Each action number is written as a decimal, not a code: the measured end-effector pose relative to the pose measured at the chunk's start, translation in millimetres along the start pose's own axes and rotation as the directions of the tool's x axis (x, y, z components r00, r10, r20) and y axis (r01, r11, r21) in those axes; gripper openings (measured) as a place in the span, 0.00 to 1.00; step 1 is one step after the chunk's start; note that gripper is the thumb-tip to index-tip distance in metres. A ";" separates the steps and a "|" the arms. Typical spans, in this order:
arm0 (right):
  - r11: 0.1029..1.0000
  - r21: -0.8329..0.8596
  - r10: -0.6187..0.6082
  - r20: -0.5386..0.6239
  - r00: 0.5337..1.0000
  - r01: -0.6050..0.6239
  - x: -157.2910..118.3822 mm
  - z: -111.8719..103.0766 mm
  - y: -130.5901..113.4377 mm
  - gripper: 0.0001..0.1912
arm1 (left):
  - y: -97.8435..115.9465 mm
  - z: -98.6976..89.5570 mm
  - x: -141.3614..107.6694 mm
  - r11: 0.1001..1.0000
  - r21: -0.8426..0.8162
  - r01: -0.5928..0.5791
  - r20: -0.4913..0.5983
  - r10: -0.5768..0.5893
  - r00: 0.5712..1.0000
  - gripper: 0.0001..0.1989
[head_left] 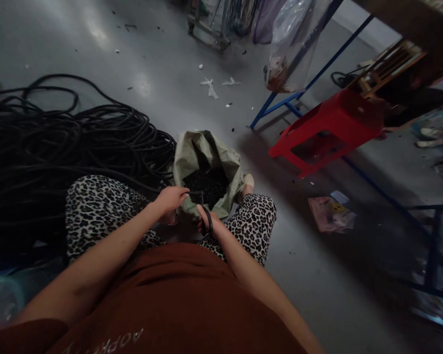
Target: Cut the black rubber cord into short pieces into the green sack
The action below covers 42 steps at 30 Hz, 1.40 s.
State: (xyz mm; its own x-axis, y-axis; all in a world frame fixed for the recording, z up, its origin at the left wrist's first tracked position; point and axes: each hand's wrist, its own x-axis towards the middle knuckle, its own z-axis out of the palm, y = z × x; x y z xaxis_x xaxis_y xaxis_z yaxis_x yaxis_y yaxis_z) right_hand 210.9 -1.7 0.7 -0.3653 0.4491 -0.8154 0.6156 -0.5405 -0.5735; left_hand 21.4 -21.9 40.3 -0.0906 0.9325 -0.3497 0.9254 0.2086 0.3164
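My left hand (173, 199) is closed around a black rubber hose (143, 184), whose short end sticks out past the fingers over the sack. In my right hand (211, 219) I hold black-handled scissors (208, 219), their blades pointing away from me at the hose end. Whether the blades touch the hose I cannot tell. Beneath both hands a pale green woven sack (230, 160) stands with its mouth wide, between my legs. Small black pieces (206, 185) lie inside it.
A big tangle of black hose (77, 132) covers the floor at left. To the right are a red plastic stool (328, 123) and a blue metal table frame (276, 108). A clear plastic bag (291, 54) hangs there. Scraps (209, 87) and a pink packet (323, 214) lie on the floor.
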 end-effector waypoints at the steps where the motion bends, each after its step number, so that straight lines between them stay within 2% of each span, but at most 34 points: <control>1: 1.000 -0.005 0.000 0.001 1.000 0.000 0.1 0.0 -0.1 0.31 | 0.1 0.4 -0.2 1.000 0.006 -0.003 -0.001 0.003 1.000 0.18; 10: 1.000 -0.016 0.023 -0.002 1.000 -0.023 -0.7 0.3 -3.8 0.32 | 0.5 3.3 -1.0 0.998 0.018 -0.052 -0.025 0.052 0.998 0.18; 20: 0.999 0.033 0.009 0.009 1.000 -0.010 1.6 0.3 -1.9 0.32 | 4.1 2.8 -1.6 0.999 0.014 -0.048 0.016 0.048 0.999 0.19; 31: 0.997 0.071 -0.009 0.010 1.000 0.008 2.1 -0.8 -0.3 0.31 | -0.3 2.9 -0.9 0.995 0.021 -0.102 0.036 0.101 0.994 0.19; 42: 0.997 -0.021 -0.081 -0.063 0.995 0.080 -5.9 -0.6 -3.9 0.30 | 0.9 7.3 2.3 0.998 -0.002 -0.061 0.037 0.061 0.997 0.19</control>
State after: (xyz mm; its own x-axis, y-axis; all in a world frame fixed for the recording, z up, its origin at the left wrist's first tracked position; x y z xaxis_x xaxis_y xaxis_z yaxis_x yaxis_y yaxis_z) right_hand 211.1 -1.8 7.7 -0.3693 0.5356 -0.7595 0.5988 -0.4879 -0.6352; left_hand 24.8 -21.7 33.3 -0.0208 0.9320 -0.3620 0.9284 0.1523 0.3389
